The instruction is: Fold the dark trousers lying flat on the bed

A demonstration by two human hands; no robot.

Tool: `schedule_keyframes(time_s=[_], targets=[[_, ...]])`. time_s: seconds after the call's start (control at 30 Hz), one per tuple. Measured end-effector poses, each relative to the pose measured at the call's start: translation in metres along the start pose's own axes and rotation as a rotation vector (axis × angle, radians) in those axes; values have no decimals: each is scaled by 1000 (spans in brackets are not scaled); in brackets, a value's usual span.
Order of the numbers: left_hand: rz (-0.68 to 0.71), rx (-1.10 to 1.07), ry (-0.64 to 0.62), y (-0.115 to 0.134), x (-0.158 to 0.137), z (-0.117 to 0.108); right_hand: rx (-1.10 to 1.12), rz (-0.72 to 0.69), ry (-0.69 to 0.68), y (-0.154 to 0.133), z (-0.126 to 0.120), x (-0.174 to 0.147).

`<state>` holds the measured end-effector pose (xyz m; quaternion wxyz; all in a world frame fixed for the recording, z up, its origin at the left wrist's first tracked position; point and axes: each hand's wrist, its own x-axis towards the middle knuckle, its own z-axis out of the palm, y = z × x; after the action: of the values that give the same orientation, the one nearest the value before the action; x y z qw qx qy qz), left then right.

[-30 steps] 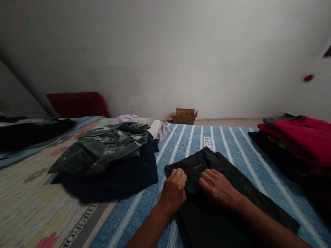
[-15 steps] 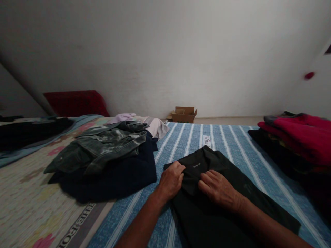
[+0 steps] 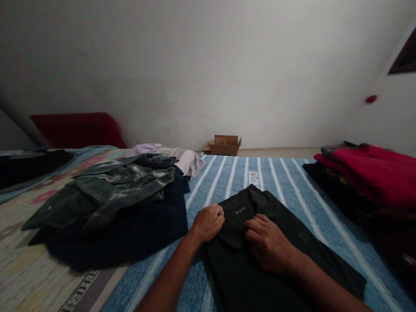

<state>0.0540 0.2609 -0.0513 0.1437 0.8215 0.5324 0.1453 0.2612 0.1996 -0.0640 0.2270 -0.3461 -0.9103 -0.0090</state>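
Observation:
A black garment with a small white label lies flat on the blue striped bed sheet in front of me. My left hand is closed on its upper left corner, pinching the fabric edge. My right hand rests on top of the garment just right of that, fingers curled and gripping a fold of the cloth. Both forearms reach in from the bottom of the view.
A heap of dark clothes topped by a grey washed jacket lies to the left. A stack of red and dark folded clothes sits at the right. A small cardboard box stands by the far wall, a red cushion at back left.
My left hand has slid up and left along the garment's edge to its corner. The view has shifted slightly right. My right hand stays on the fabric.

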Motion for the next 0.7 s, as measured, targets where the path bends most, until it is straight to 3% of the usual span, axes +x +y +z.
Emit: schedule_keyframes(time_s=[0.4, 0.6, 0.7], targets=[[-50, -20, 112, 0, 1, 2, 72, 293, 123, -3, 14, 10], [-73, 87, 91, 5, 2, 0, 69, 304, 74, -7, 14, 9], [-93, 164, 81, 13, -3, -3, 64, 281, 140, -9, 12, 5]])
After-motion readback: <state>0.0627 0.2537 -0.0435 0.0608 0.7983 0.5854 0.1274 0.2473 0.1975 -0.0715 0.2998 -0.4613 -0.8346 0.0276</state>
